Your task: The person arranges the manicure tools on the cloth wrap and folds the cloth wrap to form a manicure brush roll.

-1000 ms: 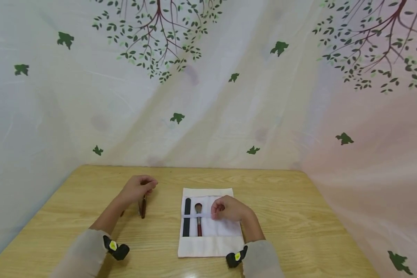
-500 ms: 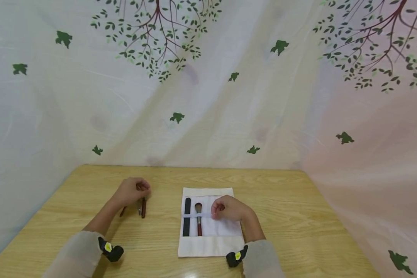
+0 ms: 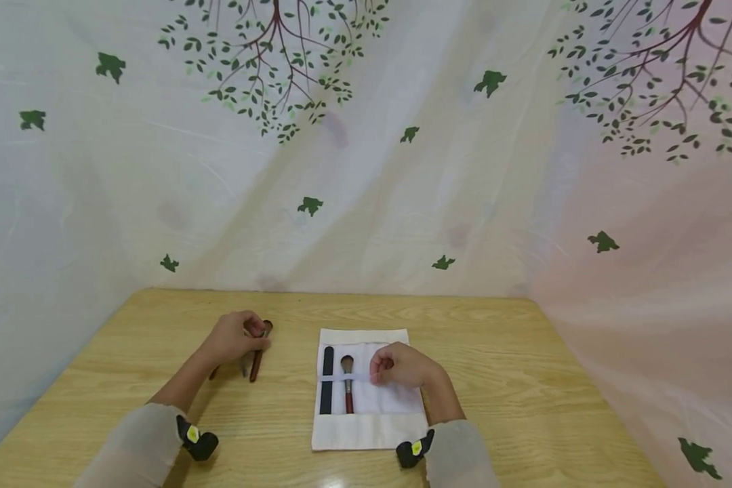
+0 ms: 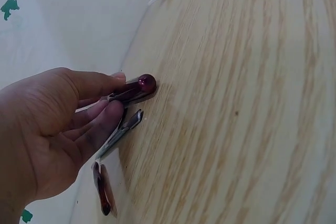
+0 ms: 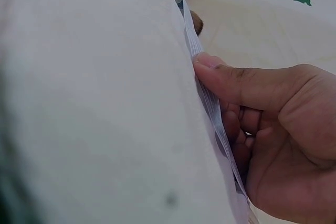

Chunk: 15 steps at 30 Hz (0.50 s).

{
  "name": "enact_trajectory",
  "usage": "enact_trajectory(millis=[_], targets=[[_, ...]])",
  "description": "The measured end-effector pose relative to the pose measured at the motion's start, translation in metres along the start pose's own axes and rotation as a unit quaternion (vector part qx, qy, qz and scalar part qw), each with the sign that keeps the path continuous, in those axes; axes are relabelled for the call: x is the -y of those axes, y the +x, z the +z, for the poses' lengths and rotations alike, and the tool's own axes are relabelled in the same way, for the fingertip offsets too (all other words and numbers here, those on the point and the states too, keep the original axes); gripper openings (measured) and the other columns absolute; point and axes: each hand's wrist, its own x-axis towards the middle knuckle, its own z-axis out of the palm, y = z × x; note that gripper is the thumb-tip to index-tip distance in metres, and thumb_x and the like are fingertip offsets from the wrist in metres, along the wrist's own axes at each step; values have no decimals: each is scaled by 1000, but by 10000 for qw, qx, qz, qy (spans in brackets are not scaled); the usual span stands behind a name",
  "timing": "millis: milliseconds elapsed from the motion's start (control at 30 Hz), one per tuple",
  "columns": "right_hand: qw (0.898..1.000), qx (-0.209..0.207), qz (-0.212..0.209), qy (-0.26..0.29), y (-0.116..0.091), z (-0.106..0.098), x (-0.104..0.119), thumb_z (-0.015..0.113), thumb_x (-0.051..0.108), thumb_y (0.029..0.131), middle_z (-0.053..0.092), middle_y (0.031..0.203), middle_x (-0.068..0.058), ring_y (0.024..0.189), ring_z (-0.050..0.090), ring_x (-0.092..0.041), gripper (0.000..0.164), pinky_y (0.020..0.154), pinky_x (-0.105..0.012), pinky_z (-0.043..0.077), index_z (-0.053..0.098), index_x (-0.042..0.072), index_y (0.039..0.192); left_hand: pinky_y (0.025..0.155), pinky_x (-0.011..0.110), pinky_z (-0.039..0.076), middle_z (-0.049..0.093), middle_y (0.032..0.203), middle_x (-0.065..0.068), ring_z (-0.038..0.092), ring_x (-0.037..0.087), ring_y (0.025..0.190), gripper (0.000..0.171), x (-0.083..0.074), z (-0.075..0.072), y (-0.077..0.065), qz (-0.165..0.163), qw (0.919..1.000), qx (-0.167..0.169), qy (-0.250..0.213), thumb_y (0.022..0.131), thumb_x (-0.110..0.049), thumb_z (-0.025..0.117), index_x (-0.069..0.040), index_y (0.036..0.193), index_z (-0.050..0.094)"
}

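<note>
My left hand [image 3: 238,337], at the left of the table, pinches a makeup brush [image 3: 256,366] with a dark red handle and brown bristles. Its rounded handle end [image 4: 147,83] points out past the fingertips in the left wrist view. Under that hand lie a slim silver metal tool [image 4: 122,132] and a short dark red piece [image 4: 102,190]. My right hand [image 3: 405,366] pinches the white elastic band [image 5: 210,106] of a flat white fabric pouch [image 3: 369,434]. A black flat strip [image 3: 327,393] and another red-handled makeup brush [image 3: 349,396] sit under the band.
The light wooden table [image 3: 512,386] carries the pouch near its middle. A pale cloth [image 3: 366,237] printed with leaves and branches hangs behind the table and along its sides. Each sleeve has a black wrist camera [image 3: 199,440] at the cuff.
My left hand has moved a little left and down to the brush on the table; its bristle end now shows beyond the fingers. The right hand has stayed at the band.
</note>
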Motion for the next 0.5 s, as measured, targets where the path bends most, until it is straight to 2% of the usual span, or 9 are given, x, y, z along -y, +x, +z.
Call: enact_trajectory(millis=[167,333,500], targets=[[10000,-6,18,50,-1,0,4,75,-2,90,62,76,3,71,52,-10,10,68,-26,44,70,5,85,71,35,55,70,90,6,66,19,82,33,-7,3,1,-168,9998,-1,69,86,-19,84,0,106,67],[9999,3,-48,110,-2,-1,7,74,-3,90,62,76,1,71,52,-11,8,68,-25,43,70,2,86,66,34,55,70,89,8,66,20,78,37,-14,7,1,-378,9992,75,128,86,-18,82,4,110,65],[9999,-1,-100,107,-3,0,6,74,-4,89,62,76,1,71,52,-11,8,67,-25,43,70,2,85,62,33,51,70,85,6,63,18,73,39,-20,12,0,-534,9977,-51,409,83,-19,80,4,111,64]])
